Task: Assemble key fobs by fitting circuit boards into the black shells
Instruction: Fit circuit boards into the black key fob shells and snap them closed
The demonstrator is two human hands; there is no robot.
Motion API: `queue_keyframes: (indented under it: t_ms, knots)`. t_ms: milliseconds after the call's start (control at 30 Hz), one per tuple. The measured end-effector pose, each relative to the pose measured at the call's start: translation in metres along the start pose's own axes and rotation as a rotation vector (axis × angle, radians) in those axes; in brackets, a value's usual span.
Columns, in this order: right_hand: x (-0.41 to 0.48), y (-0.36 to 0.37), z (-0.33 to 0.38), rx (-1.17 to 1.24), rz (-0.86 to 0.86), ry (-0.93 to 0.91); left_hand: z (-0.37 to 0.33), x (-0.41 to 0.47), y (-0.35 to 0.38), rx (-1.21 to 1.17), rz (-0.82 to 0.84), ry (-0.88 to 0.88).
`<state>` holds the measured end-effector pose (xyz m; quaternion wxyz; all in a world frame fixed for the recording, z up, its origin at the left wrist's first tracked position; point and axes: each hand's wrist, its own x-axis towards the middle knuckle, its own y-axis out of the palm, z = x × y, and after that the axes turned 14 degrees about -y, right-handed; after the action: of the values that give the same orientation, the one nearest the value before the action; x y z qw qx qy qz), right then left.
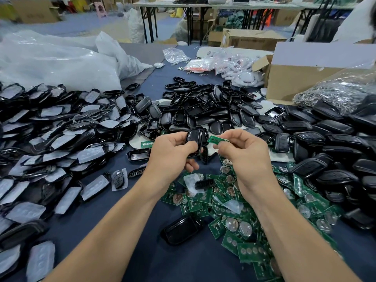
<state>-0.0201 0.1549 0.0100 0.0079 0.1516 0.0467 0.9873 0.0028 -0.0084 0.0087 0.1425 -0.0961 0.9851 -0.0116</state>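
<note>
Forearms meet above the middle of the table (142, 251): the left hand (171, 149) grips a black shell (194, 137), and the right hand (244, 153) pinches a green circuit board (216, 140) just beside it. Insertion seems next: the board needs squaring to the shell's cavity. Spare boards (234, 200) heap toward the near right edge.

Two hands (171, 149) (244, 151), one held shell (194, 136), one held board (215, 140), heaps (203, 106) uncountable.

A big crumpled plastic bag (50, 64) lies at the far left of the table (183, 265). At the far right stands an open cardboard box (295, 78), with a bag of metal rings (329, 92) just in front of it. Small clear packets (234, 67) lie to its left.
</note>
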Motion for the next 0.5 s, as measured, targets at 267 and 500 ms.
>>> queue_keyframes:
  t_ms: [267, 500]
  knots:
    - [-0.0013, 0.0000, 0.0022, 0.063, 0.066, 0.001, 0.0002, 0.0007, -0.0023, 0.010, 0.024, 0.000]
    - [-0.0008, -0.0026, -0.0008, -0.039, 0.028, -0.077, 0.0005, 0.0009, -0.0033, 0.081, 0.094, -0.064]
